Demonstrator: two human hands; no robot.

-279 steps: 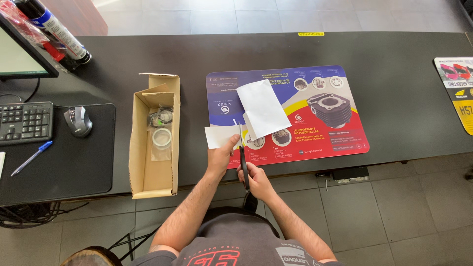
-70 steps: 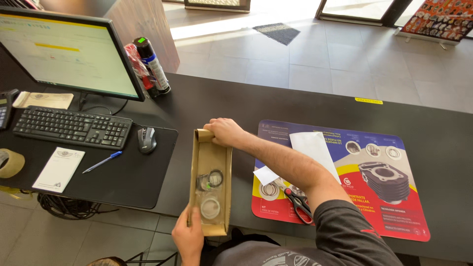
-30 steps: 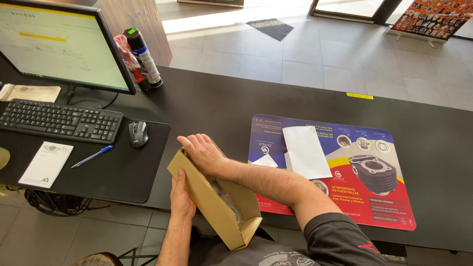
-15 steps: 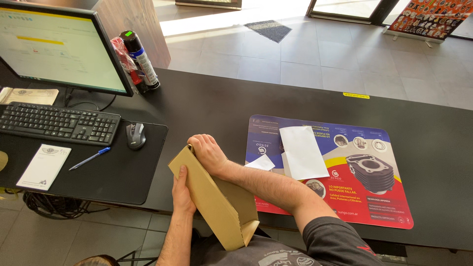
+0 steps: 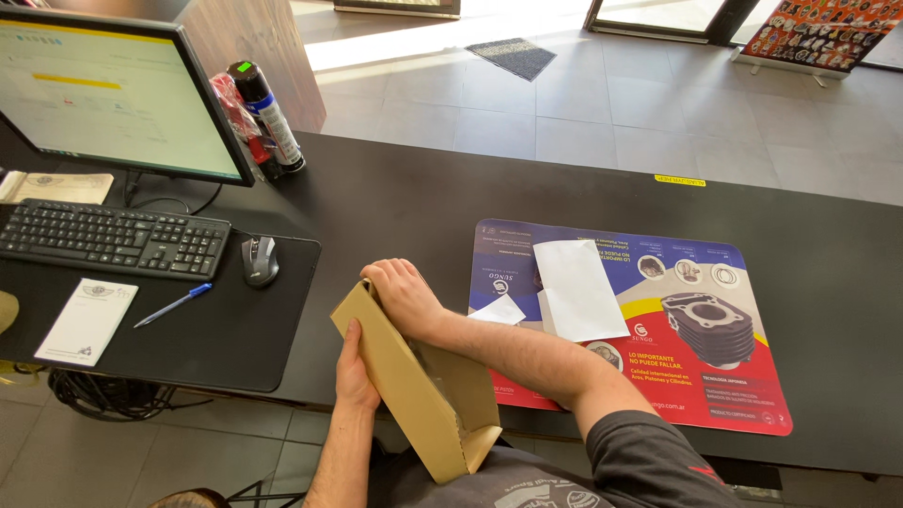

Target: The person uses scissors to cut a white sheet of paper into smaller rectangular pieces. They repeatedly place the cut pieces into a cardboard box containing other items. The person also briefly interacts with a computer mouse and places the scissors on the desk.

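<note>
Black counter (image 5: 395, 202), lower centre | cardboard box (image 5: 414, 395), flat half a second ago, is now tilted up | left hand (image 5: 353, 372) clamped beneath | right hand (image 5: 404, 296) gripped over top end.

Black counter (image 5: 395, 202), tiled shop floor behind.
My counter runs wide and dark; past it, grey floor tiles (image 5: 658, 103) with strong sunlight near a dark doormat (image 5: 513, 56) by the door. A wooden pillar (image 5: 254, 42) stands at my left, and a poster stand (image 5: 818, 33) sits far right by the glass.
</note>
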